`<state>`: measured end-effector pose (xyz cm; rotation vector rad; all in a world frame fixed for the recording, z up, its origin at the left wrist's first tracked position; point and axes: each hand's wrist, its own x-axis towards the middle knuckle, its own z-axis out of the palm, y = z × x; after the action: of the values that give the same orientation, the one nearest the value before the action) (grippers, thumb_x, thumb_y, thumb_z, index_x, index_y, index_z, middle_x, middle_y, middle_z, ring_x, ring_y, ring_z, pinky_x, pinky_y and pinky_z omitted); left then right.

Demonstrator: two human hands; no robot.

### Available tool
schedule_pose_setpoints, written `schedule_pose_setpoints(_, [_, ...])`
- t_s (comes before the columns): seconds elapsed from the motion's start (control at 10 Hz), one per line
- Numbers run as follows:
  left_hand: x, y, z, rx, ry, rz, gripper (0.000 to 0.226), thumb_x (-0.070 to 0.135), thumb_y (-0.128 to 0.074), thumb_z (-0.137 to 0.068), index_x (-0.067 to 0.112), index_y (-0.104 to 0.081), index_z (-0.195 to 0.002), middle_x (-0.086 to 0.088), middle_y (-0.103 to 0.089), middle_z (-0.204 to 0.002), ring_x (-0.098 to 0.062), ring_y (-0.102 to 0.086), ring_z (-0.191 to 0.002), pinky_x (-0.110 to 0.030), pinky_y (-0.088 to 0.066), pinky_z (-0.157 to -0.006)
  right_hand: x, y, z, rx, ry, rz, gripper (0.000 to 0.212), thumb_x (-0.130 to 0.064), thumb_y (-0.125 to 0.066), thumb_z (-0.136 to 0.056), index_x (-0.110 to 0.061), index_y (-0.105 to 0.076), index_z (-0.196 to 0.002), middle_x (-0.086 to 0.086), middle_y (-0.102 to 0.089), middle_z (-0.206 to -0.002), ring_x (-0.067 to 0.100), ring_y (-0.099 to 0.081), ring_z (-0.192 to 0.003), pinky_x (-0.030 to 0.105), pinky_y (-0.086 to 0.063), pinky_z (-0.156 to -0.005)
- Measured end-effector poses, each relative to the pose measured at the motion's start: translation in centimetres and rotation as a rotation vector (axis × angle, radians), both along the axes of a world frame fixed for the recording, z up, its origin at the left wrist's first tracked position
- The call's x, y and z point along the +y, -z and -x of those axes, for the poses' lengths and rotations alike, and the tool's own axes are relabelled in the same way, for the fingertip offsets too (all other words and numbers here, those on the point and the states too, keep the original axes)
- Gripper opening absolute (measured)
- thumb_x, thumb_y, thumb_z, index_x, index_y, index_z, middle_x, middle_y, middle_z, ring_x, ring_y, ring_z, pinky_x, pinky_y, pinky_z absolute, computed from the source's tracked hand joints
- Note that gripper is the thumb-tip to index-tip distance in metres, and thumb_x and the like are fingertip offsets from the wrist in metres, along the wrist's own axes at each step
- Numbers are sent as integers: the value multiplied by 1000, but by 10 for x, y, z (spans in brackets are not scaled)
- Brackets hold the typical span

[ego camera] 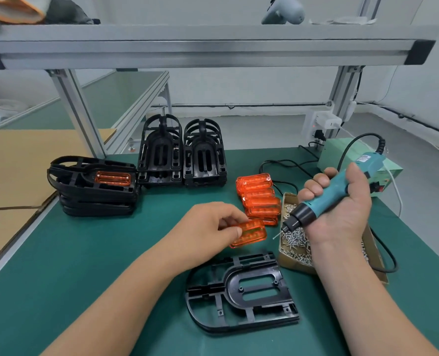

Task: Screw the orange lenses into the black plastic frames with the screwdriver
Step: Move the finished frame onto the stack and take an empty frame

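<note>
My left hand [208, 227] pinches an orange lens [251, 233] just above the green mat, near a pile of several more orange lenses [259, 199]. A bare black plastic frame [241, 291] lies flat in front of me, below that lens. My right hand [341, 204] grips the teal electric screwdriver [334, 194], its black tip pointing down-left into a cardboard box of screws [294, 242]. A screw seems to hang at the tip.
A stack of black frames [95, 188] with an orange lens on top sits at the left. Two stacks of bare frames [182, 155] stand behind the mat. A green power unit [341, 155] and black cables lie at the right. Aluminium shelf posts rise behind.
</note>
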<state>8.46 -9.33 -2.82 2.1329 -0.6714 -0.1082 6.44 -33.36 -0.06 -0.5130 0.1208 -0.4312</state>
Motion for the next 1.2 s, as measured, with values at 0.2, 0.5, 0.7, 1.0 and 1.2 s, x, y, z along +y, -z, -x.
schedule_pose_setpoints(0.2, [0,-28,24,197,155,-56,9,20,-72,-91,28,-77,-93,5,-78,-85,-5,-70,-74,-24,-56,-73,-7,-2,1,-23,13,-36,28,-43,-64,-99,-16,-58,-93,-3,-50,-77,11,-46,-61,23,-42,-56])
schedule_pose_setpoints(0.5, [-12,-32,52,-35,178,-353,12,40,-67,-91,31,-69,-84,14,-56,-101,-1,-55,-102,-37,-51,-90,-8,-2,0,-7,20,-34,28,-42,-63,-100,-15,-58,-92,-2,-50,-76,12,-47,-60,24,-43,-54])
schedule_pose_setpoints(0.7, [-16,-27,55,-110,208,-440,15,37,-64,-94,28,-63,-83,14,-52,-99,-2,-47,-104,-36,-50,-88,-7,0,0,-23,11,-22,28,-41,-65,-98,-15,-59,-92,-2,-50,-77,12,-47,-61,24,-43,-56])
schedule_pose_setpoints(1.0, [-19,-22,56,-188,224,-433,20,38,-63,-96,28,-60,-78,16,-50,-99,-1,-45,-104,-33,-48,-86,-5,0,1,-10,-2,-12,28,-41,-63,-100,-16,-58,-91,-2,-50,-76,12,-46,-61,25,-43,-54])
schedule_pose_setpoints(1.2, [-21,-19,57,-230,222,-462,20,40,-63,-95,27,-60,-80,16,-46,-103,-2,-44,-101,-31,-48,-81,-3,0,2,-7,-3,-9,27,-41,-63,-101,-16,-58,-92,-2,-50,-76,12,-46,-61,25,-44,-54])
